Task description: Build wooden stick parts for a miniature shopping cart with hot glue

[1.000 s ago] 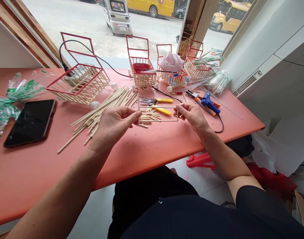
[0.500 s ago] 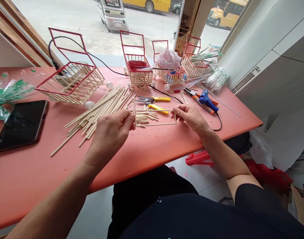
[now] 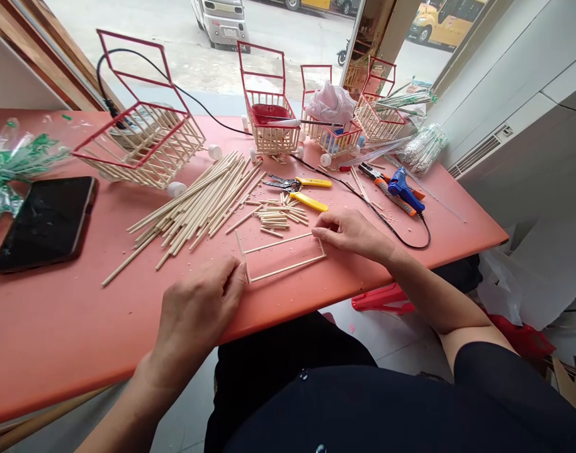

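Observation:
A rectangular frame of thin wooden sticks [image 3: 288, 268] lies low over the table, close to its front edge. My left hand [image 3: 205, 296] is closed at the frame's left end, thumb and forefinger together on the end stick. At the upper right corner, my right hand [image 3: 351, 236] pinches the frame between thumb and fingers. Just beyond it are short cut stick pieces [image 3: 274, 219] and a wire stripper with yellow handles [image 3: 311, 201]. A heap of long wooden sticks [image 3: 207, 204] spreads behind my left hand.
Small stick-built carts with red trim [image 3: 141, 145] stand along the back, one holding a red container [image 3: 269, 115]. A blue glue gun [image 3: 403, 189] rests by orange-handled pliers [image 3: 386, 196] at right. A black phone [image 3: 42, 223] lies at left on the pink table [image 3: 80, 333].
Both hands have brought the stick frame down and nearer to the table's front edge, tilting it. The short stick pieces behind it now show more fully. The camera view has shifted slightly.

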Tool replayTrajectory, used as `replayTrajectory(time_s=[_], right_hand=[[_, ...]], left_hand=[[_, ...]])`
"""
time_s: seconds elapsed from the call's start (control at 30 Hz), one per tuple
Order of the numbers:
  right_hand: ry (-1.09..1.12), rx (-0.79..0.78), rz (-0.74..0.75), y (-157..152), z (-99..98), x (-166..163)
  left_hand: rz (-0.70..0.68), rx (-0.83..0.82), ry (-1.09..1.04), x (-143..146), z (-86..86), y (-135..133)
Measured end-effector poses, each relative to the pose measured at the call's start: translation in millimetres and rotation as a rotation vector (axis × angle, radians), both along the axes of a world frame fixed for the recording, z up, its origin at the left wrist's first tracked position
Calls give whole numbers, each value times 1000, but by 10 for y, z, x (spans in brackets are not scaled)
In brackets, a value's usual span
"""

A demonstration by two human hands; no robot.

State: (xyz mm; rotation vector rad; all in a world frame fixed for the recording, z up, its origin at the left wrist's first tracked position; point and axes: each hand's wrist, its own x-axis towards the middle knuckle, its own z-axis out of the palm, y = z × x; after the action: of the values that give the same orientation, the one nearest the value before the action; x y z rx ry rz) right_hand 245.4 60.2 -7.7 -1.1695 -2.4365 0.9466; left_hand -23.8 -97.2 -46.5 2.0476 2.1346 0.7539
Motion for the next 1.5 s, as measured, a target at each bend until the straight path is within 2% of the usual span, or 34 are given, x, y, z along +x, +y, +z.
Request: replayTrajectory(time_s=[0.13,0.23,0.43,0.67,0.8,0.87,0.93,1.0,1.03,1.1,1.23,1.5], right_hand=[[-90,199,19,27,126,-116],[-125,325,53,67,185,-331],[-446,392,120,115,205,-812],[-587,436,195,171,250,-984],[-453,359,111,234,277,-888],[-296,196,84,221,294,-771],[-169,-54,115,151,303,-638],[-131,-248,112,37,301,-530],[-141,-292,94,-26,295,-497],[-189,-276,52,-134,276,-475],[-319,-121,12,-227,236,-539],[-454,37,73,-247,239,-583]], left_hand=[[-55,-52,58,-23,-18,0],[-50,-53,66,-35,-26,12],[-63,9,0,-32,-126,-27],[-69,117,-140,-9,-169,-81],[-111,159,-230,-34,-175,-109],[-135,173,-226,-48,-181,-120],[-164,176,-200,-59,-183,-127],[-192,169,-164,-64,-177,-132],[-201,167,-148,-65,-172,-135],[-209,163,-124,-67,-161,-139],[-209,152,-122,-74,-154,-149],[-224,166,-116,-78,-170,-166]])
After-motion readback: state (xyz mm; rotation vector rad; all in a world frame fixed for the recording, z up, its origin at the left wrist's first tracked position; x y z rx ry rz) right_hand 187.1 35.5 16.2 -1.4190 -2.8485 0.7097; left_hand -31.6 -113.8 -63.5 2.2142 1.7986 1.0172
